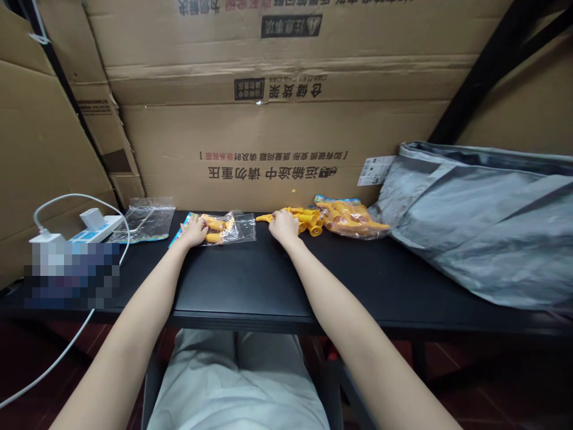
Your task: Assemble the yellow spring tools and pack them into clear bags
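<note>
My left hand (194,232) holds the left part of a clear plastic bag (244,227) against the black table. Orange-yellow plastic pieces (215,223) and a blue printed card show inside it. Further right, my right hand (285,227) is closed over a small heap of loose yellow plastic pieces (313,220), some with flared, cup-like ends. A pointed orange piece (264,218) sticks out left of those fingers. My right fingertips are partly hidden, so the exact grip is unclear. Beside the heap lies a second filled bag (351,220) of orange pieces.
A flat clear packet (150,221) lies at the back left, near a white power strip (101,227) with a charger and white cable (128,230). On the right, a large grey bag (474,221) covers part of the black table (250,280). Cardboard (277,125) stands behind.
</note>
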`<state>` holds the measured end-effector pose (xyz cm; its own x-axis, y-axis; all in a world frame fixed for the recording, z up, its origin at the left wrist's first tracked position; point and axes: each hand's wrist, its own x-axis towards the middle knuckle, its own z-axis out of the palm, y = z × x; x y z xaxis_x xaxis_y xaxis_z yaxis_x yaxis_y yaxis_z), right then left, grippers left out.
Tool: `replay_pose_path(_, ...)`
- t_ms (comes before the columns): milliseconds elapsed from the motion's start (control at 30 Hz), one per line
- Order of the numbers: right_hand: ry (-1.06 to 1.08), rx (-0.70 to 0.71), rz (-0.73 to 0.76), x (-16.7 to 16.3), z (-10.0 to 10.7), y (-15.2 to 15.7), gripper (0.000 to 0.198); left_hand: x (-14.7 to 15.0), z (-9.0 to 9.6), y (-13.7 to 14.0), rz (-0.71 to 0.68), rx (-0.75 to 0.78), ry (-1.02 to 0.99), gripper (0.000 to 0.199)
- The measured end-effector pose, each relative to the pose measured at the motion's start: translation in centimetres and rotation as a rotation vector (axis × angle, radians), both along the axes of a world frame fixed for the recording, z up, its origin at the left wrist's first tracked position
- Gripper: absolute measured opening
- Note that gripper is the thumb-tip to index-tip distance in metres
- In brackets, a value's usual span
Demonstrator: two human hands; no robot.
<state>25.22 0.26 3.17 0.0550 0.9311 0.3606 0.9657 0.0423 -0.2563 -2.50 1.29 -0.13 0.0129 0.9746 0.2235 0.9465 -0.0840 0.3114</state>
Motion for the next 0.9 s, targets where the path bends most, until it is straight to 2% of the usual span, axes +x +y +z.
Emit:
replay_pose_path(100,-0.1,-0.11,-0.036,0.6,0.0,0.1,0.034,-0.8,0.0,0.2,0.028,0.004,-0.005,0.019)
replay_pose_path(233,-0.119,-0.202,0.029,0.3,-0.1,-0.1,0.034,-1.3,-0.1,0.4,0.052,0.016,0.0,0.02)
replay_pose_path(433,-0.075,-0.164,0.078,-0.6,0.4,-0.7,0.039,-1.2,-0.1,0.4,0.023,0.033,0.013,0.02)
replay_pose_path(567,-0.024,-0.226,0.224,-0.8,0.6,-0.6,0.041,-1.2,-0.1,0.4,0.015,0.032,0.013,0.019)
replay_pose_path(767,-0.149,-0.215,0.371,-0.2,-0.5,-0.3,0.052,-1.3,-0.1,0.4,0.01,0.034,0.016,0.019)
replay_pose_path(900,-0.247,-0.118,0.39,0.0,-1.0,-0.1,0.048,-1.3,-0.1,0.5,0.016,0.04,0.018,0.017)
